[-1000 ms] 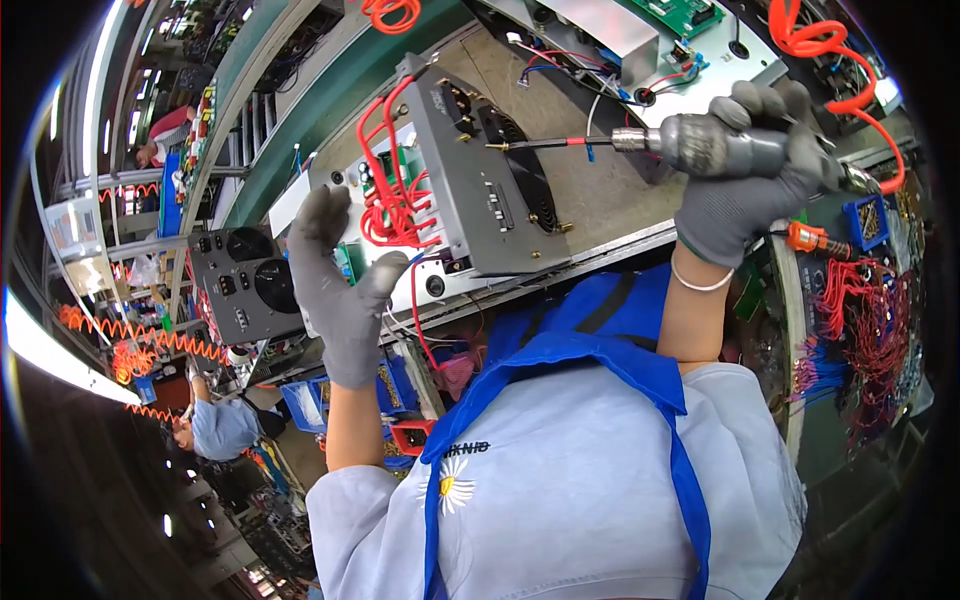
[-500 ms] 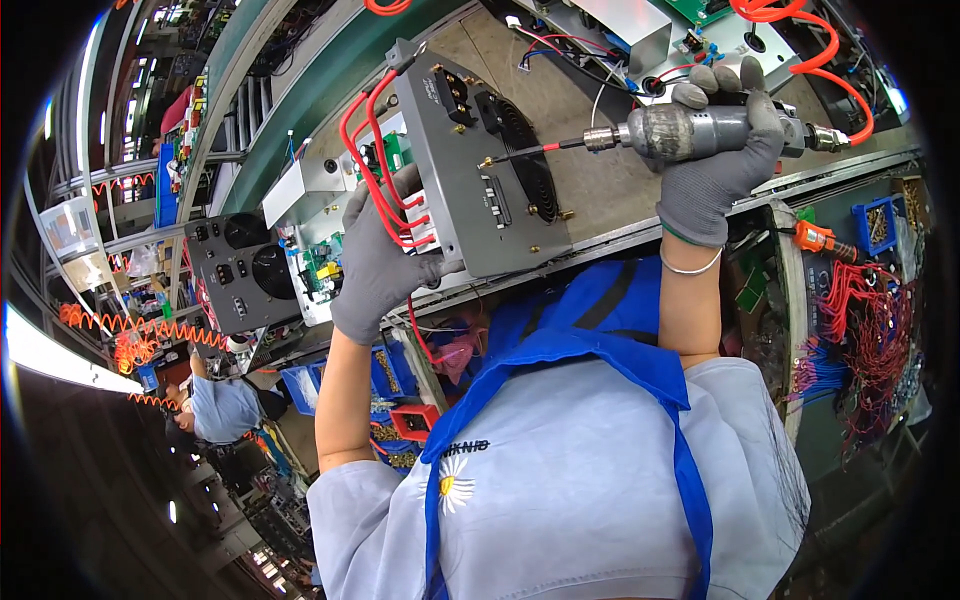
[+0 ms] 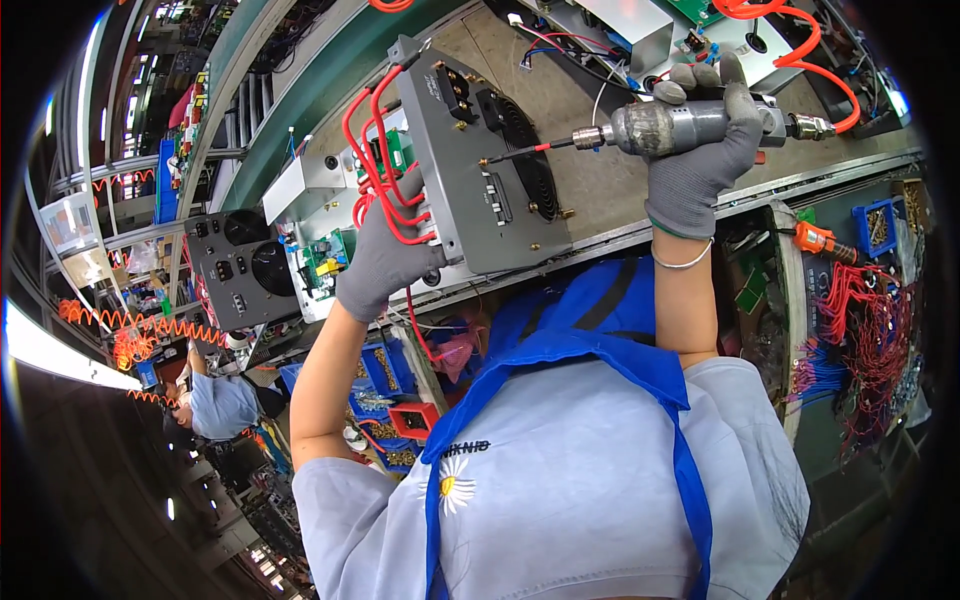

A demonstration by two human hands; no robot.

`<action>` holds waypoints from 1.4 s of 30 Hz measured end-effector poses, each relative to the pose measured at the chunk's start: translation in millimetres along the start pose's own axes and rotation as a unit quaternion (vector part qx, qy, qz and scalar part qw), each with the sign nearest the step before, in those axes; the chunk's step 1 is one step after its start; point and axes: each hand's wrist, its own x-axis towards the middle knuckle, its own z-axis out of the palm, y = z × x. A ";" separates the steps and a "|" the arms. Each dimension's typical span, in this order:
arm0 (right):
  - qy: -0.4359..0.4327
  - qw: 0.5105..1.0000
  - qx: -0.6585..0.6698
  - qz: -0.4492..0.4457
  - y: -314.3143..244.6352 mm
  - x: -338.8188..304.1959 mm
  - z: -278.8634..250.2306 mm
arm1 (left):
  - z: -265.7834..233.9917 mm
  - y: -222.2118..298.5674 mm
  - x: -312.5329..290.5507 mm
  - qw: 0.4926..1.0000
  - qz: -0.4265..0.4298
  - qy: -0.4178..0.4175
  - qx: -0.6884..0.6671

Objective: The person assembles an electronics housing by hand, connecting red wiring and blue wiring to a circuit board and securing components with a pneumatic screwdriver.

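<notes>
My right hand (image 3: pixel 697 183) is wrapped round a grey pneumatic screwdriver (image 3: pixel 680 128), held level. Its long bit (image 3: pixel 530 150) points left, its tip at a small brass-coloured fastener on the dark grey panel (image 3: pixel 455 195). The panel stands upright on the bench and carries a round black fan (image 3: pixel 522 150), sockets and slots. My left hand (image 3: pixel 385 265), gloved in grey like the right, reaches behind the panel's left side among thick red cables (image 3: pixel 372 130). Its fingers are largely hidden there by cables and panel, so what they grip cannot be made out.
An orange coiled air hose (image 3: pixel 845 90) runs from the screwdriver. Left stands another dark panel unit (image 3: pixel 240 275) with circuit boards. An open metal chassis (image 3: pixel 640 45) lies at the far right. Blue parts bins (image 3: pixel 385 370) and hanging red wires (image 3: pixel 865 330) flank me. Another person (image 3: pixel 225 405) is at far left.
My right hand and the screwdriver have shifted slightly left and up, with the tip still at the panel. My left hand has moved right, its fingers farther in among the red cables.
</notes>
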 end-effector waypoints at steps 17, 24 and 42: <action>-0.058 0.995 0.044 0.068 11.4 25.7 -19.0 | 11.7 -24.2 -5.0 0.997 0.033 0.030 -0.068; -0.018 0.998 0.007 0.055 14.9 21.7 -8.2 | 12.0 -21.0 -5.6 0.996 0.029 0.051 -0.065; -0.013 0.998 0.015 0.052 17.4 22.9 -15.2 | 11.2 -23.7 -1.2 0.997 0.060 0.047 -0.029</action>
